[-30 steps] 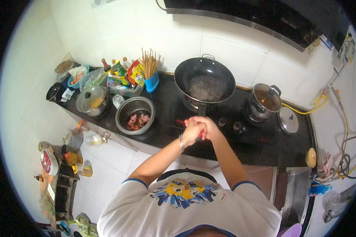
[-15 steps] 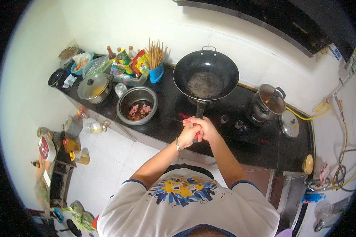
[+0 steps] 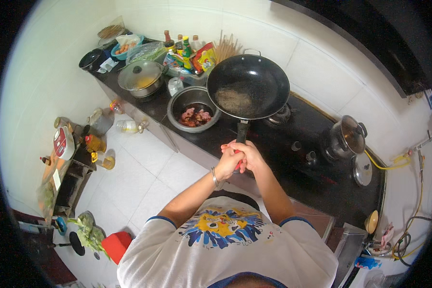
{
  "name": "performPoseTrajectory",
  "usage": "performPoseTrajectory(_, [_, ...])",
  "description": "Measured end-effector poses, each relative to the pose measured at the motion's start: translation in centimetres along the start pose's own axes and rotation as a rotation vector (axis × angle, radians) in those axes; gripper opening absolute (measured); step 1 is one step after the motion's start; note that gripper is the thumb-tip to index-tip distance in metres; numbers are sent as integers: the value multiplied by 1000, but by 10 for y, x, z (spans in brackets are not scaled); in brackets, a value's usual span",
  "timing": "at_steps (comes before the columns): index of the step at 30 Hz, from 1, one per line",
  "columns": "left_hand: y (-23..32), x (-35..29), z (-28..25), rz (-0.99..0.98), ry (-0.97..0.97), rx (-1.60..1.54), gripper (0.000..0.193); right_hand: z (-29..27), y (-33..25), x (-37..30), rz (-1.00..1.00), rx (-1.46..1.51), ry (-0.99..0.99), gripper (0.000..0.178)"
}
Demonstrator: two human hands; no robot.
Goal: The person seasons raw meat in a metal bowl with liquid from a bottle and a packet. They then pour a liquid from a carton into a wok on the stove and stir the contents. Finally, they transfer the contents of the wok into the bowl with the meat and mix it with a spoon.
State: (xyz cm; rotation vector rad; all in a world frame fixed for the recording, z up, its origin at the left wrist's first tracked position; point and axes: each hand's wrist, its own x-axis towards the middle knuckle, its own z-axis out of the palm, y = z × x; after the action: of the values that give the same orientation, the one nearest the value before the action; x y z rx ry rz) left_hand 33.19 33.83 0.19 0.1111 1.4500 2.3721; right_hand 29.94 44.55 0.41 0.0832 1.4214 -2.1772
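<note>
The shirt (image 3: 206,257) is closest. It has a yellow and blue picture, and the little marks near it are too tiny to read. The left hand (image 3: 228,165) and right hand (image 3: 251,156) are both wrapped tight around the wok's handle (image 3: 242,130). Two hands may be used because the wok (image 3: 247,81) looks big and heavy. Its handle has a red part, maybe to keep heat off the hands. The wok seems held up over the black counter (image 3: 273,158), open side up, with no food in it. It hides some of the burner (image 3: 279,116).

Just left is a bowl (image 3: 177,99) of meat (image 3: 195,117); I can't tell if the wok touches it. Its deep sides may stop spills. To the right, a pot (image 3: 340,139) has its lid on, maybe to stay warm.

Farther back, bottles (image 3: 187,50) stand close together by a red and yellow bag (image 3: 204,57), maybe so none tip. Their labels are too small to read.
</note>
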Motion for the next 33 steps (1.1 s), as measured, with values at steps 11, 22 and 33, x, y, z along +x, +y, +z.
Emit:
performPoseTrajectory(11, [22,-20,-59,-10,53,18,4,56,20,27,36,-2,-70,20])
performPoseTrajectory(22, [23,-25,-88,-52,14,-7,8,77,35,38,42,-72,49,26])
performPoseTrajectory(33, [-12,-37,-100,-135,-79,-291,20,63,68,34,43,-307,212,25])
